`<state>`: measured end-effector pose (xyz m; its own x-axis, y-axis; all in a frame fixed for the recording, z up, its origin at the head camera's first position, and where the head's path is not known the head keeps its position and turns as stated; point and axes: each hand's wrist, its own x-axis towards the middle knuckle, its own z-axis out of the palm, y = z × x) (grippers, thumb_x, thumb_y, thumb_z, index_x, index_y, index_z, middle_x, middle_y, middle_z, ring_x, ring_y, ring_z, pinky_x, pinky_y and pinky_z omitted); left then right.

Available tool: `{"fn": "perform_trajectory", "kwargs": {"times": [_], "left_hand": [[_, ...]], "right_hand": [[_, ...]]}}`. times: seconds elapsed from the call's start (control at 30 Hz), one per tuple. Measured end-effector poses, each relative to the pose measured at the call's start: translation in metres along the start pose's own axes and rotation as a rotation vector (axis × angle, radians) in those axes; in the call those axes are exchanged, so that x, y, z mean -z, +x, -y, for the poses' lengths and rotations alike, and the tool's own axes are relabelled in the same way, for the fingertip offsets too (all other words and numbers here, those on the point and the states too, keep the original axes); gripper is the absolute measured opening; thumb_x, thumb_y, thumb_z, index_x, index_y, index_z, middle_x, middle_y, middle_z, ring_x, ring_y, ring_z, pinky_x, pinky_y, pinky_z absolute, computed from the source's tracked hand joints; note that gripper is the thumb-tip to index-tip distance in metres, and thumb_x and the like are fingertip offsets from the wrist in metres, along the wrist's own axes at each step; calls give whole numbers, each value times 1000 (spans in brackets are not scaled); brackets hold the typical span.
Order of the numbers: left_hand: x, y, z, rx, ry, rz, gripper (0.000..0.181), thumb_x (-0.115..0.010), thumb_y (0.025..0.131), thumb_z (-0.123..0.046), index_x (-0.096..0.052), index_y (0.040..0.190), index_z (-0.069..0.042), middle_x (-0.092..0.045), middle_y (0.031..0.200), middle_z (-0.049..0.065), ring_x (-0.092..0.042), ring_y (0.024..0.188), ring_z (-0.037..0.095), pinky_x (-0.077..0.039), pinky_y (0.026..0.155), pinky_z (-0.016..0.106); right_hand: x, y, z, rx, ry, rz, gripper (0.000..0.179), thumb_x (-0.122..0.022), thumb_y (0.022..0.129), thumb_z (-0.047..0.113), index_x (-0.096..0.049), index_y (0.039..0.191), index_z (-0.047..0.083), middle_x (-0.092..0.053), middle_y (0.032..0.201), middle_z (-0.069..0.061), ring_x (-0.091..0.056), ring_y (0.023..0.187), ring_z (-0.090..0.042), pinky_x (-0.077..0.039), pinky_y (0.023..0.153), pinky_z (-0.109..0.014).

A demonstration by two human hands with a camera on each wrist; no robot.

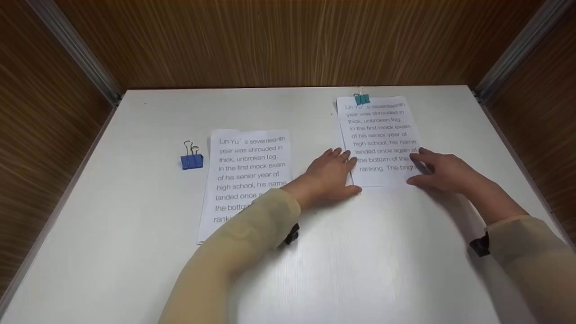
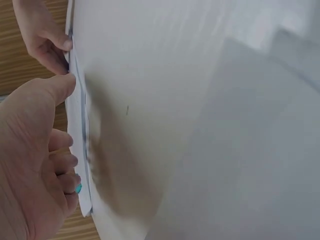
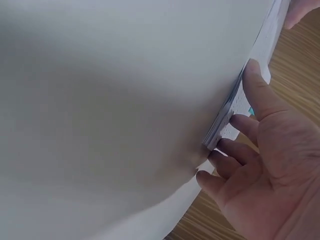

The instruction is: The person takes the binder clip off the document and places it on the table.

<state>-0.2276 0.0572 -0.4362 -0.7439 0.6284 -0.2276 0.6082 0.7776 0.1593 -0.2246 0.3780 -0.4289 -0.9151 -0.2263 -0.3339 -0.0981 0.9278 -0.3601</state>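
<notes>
A stack of printed sheets (image 1: 380,135) lies at the right of the table, with a teal binder clip (image 1: 362,99) on its top edge. My left hand (image 1: 328,177) touches the stack's left edge, fingers extended and thumb near the bottom corner. At the opposite edge, my right hand (image 1: 443,171) rests its fingers and thumb against the lower right side. The right wrist view shows the right hand (image 3: 272,155) with loosely bent fingers along the sheets' edge. In the left wrist view, the left hand (image 2: 35,155) lies beside the thin stack (image 2: 77,115).
A second stack of printed sheets (image 1: 249,157) lies left of centre, partly covered by my left sleeve (image 1: 252,229). Left of it stands a blue binder clip (image 1: 192,161) with its wire handles up. Wood-grain panels (image 1: 288,42) enclose the white table (image 1: 153,112) at the back and sides.
</notes>
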Motion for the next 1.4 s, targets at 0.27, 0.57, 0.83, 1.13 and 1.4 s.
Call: {"fn": "perform_trajectory", "kwargs": {"times": [0.27, 0.57, 0.83, 1.13, 1.4], "left_hand": [[-4, 6, 0, -7, 45, 12, 82, -47, 104, -64, -38, 166, -11, -33, 172, 11, -22, 161, 30, -11, 131, 40], [-2, 2, -2, -16, 80, -7, 78, -50, 104, -63, -46, 161, -9, -42, 167, 13, -30, 158, 31, -14, 131, 41], [0, -16, 1, -29, 80, -6, 74, -54, 103, -60, -54, 154, -7, -49, 161, 14, -36, 155, 33, -15, 130, 40], [-5, -43, 6, -57, 105, -8, 71, -56, 102, -60, -60, 148, -5, -57, 152, 16, -43, 150, 33, -19, 129, 42], [-9, -71, 4, -83, 116, -34, 70, -58, 102, -59, -65, 140, -1, -63, 142, 18, -50, 143, 34, -22, 129, 43]], "right_hand": [[0, 0, 0, 32, -21, 7, 95, -76, 94, 57, -40, 161, 0, -24, 168, -32, -22, 152, -59, -24, 119, -71], [-2, -5, 4, 39, -26, 20, 93, -75, 95, 57, -40, 161, 0, -23, 168, -33, -19, 153, -58, -22, 120, -71], [-11, -14, 20, 36, -13, 31, 92, -77, 95, 53, -40, 161, -1, -24, 167, -33, -18, 154, -56, -21, 121, -70], [-28, -27, 40, 61, -26, 17, 91, -77, 95, 52, -41, 160, -1, -25, 166, -34, -20, 154, -56, -24, 120, -70], [-41, -42, 56, 96, -27, -2, 88, -80, 94, 47, -44, 159, -1, -28, 165, -34, -22, 154, -54, -26, 120, -69]]}}
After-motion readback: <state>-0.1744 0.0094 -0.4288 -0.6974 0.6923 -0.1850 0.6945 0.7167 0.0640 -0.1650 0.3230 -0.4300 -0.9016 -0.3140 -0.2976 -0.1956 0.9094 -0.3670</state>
